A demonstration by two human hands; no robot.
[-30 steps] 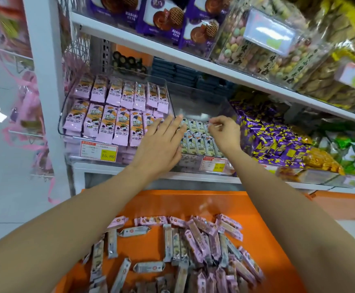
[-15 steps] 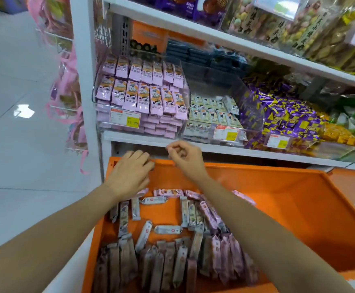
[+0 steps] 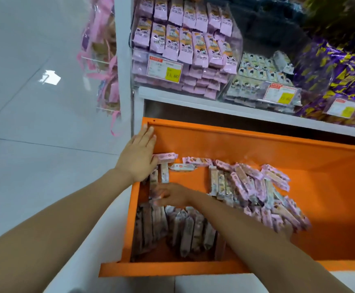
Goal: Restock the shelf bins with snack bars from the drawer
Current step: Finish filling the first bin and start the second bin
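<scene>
A white shelf runs above the open orange drawer. Two clear bins stand on the shelf. The left bin is stacked high with pink packs, and the middle bin holds a lower layer of pale packs. Each bin carries a price tag on its front. Purple-and-yellow packs are heaped to the right of the bins. Bags tied with pink ribbon hang at the shelf's left end, over the pale floor.

The bars lie in the drawer: a loose heap toward the right, a row on end along the front, and a few by the left wall. The left grip lies flat, fingers straight and together, on the drawer's left wall near the back corner. It holds nothing, and one bar sits just beside its thumb side. The right grip is down among the bars by the left wall, with its fingers on them. The right forearm crosses over the front row and covers part of it.

The right grip is smeared by motion, so I cannot tell whether it has closed on a bar. The print on the tags and wrappers is too blurred to read. The frame cuts off the drawer's right side and the tops of the bins.
</scene>
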